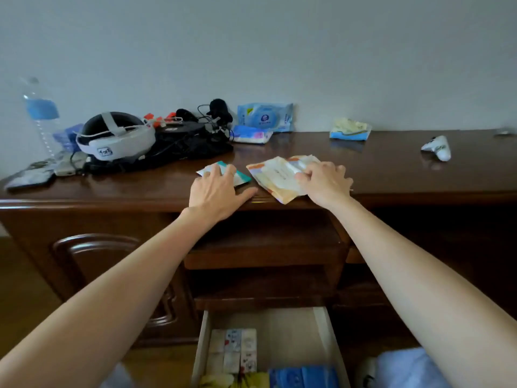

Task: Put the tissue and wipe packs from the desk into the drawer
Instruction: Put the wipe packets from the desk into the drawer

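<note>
My left hand lies with spread fingers on a small teal-and-white pack near the desk's front edge. My right hand curls its fingers round an orange-and-white wipe pack beside it. Further back lie a large blue wipe pack, a blue-and-pink tissue pack in front of it, and a yellow-and-blue pack to the right. Below, the open drawer holds several small tissue packs and blue packs.
A white headset, black cables and gear, a water bottle and a phone crowd the desk's left. A white controller lies at the right. The dark wooden desk has an open shelf under its top.
</note>
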{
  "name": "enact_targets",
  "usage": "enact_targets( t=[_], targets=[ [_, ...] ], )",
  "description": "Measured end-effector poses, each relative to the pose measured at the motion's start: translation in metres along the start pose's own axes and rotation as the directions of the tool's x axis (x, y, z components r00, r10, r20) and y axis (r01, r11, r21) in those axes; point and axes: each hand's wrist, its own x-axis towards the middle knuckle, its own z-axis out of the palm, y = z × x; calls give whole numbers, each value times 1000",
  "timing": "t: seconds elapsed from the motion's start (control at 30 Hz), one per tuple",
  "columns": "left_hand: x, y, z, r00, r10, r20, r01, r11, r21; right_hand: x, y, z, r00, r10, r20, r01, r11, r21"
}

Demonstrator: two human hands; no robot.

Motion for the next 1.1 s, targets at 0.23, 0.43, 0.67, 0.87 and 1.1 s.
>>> enact_targets(
  t=[0.23, 0.43, 0.67, 0.87, 1.1],
  targets=[
    [-56, -14, -5, 966, 215, -144, -209, 976, 52, -59, -24, 9, 950, -77, -301, 199, 894, 400],
    [-132, 0, 14, 861, 177, -477, -340, 898, -281, -133, -4, 32, 904, 10, -427, 340, 587, 734],
    [-230, 12, 89, 986, 127, -104, -164, 789, -592, -181, 53, 117, 972, 2, -235, 195, 551, 811],
    [-248, 2, 132, 998, -32, 55, 58, 805, -591, -187, 111, 154, 920, 298, -254, 6, 638, 770],
    [-278, -7, 178, 975, -98, 199, 192, 821, -538, -216, 145, 222, 952, 304, -45, -212, 757, 618]
  ],
)
